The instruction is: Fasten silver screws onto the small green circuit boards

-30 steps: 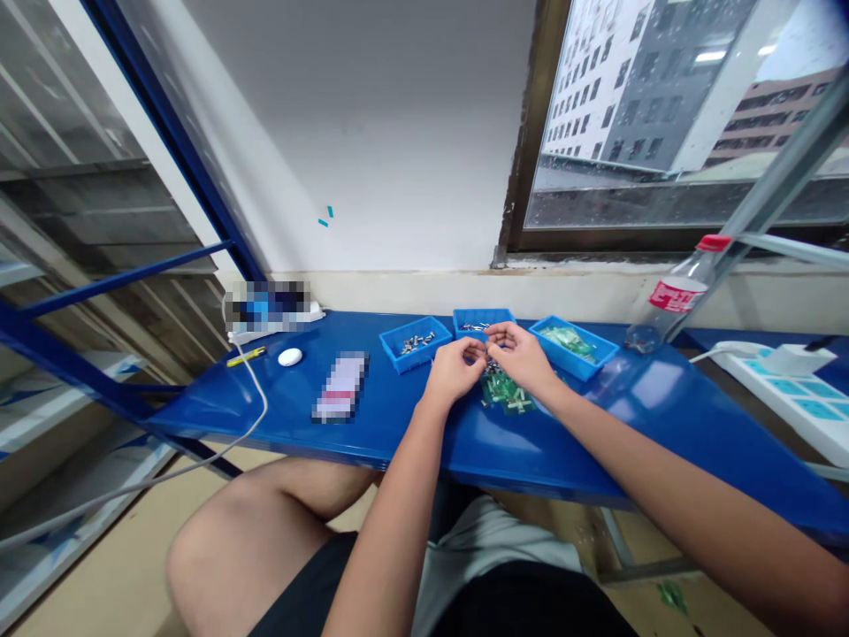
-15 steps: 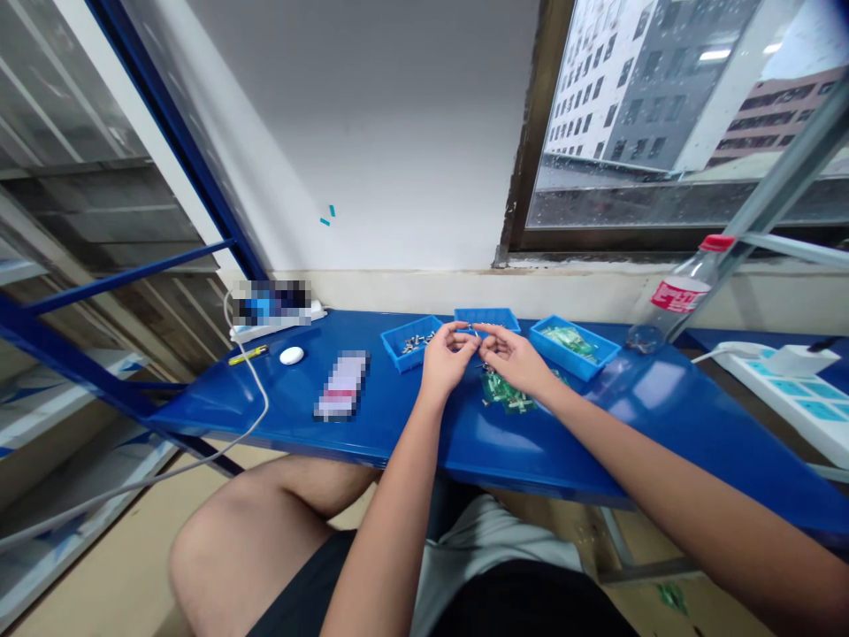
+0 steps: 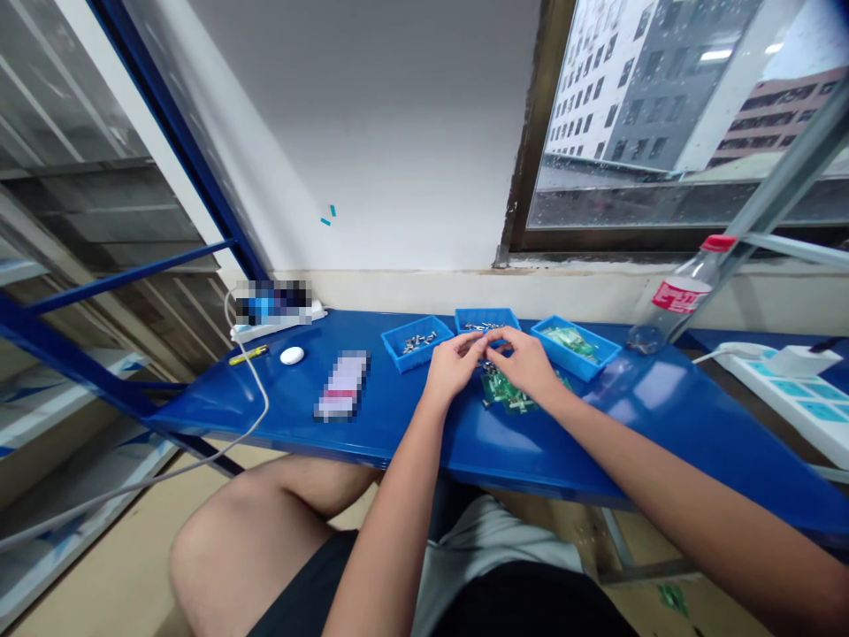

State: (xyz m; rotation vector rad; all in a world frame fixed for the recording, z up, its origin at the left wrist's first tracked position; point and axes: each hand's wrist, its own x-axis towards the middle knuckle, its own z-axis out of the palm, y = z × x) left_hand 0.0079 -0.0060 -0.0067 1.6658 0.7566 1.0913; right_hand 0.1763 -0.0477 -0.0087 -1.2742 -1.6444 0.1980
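Observation:
My left hand and my right hand meet at the fingertips above the table. Both are closed in a pinch, and whatever sits between the fingers is too small and covered to make out. Just below my right hand lies a pile of green pieces with metal parts. Beyond my hands stand a left blue bin of small metal parts, a middle blue bin of similar metal parts, partly covered by my fingers, and a right blue bin holding pale green pieces.
On the blue table lie a blurred phone-like object, a white round object and a yellow tool. A plastic bottle stands at the right, near a white power strip. A cable hangs over the left edge.
Both hands have turned and shifted slightly while staying together at the fingertips. Half a second ago the fingers were raised and more spread; now they are pressed closer together. The bins have not moved.

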